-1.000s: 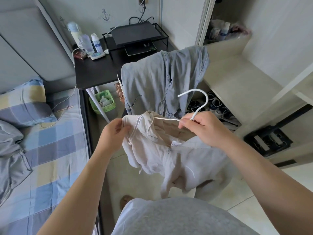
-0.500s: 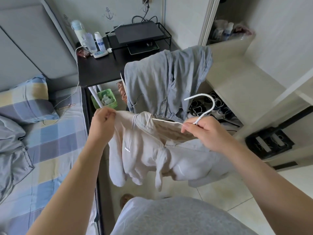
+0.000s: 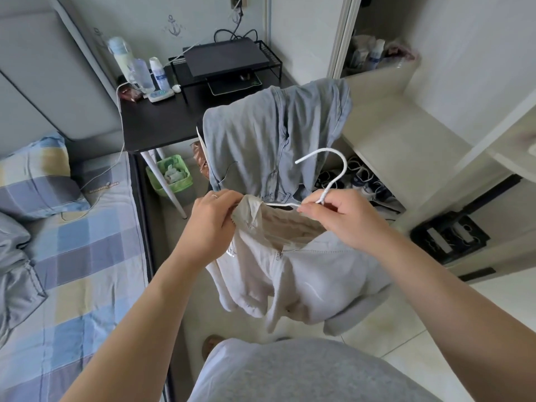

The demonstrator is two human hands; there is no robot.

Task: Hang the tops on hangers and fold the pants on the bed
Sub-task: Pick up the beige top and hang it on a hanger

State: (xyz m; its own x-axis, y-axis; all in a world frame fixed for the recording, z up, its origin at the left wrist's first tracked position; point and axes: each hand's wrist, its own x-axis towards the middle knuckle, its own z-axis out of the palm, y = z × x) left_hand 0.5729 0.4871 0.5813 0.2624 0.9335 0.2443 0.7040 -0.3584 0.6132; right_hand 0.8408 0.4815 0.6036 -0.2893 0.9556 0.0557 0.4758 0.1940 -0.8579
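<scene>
Now left hand (image 3: pixel 213 219) has moved closer to hanger (image 3: pixel 333 181), gripping top (image 3: pixel 295 268).

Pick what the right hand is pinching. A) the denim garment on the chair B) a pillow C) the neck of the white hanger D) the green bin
C: the right hand pinches the white hanger just below its hook, above the pale top.

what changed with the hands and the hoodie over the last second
The left hand swung out to the left, drawing the shoulder of the pale hoodie along the white hanger, then came back in and now bunches that shoulder at the hanger's left end. The right hand kept its pinch at the base of the hook. The jeans stayed draped behind.
</scene>
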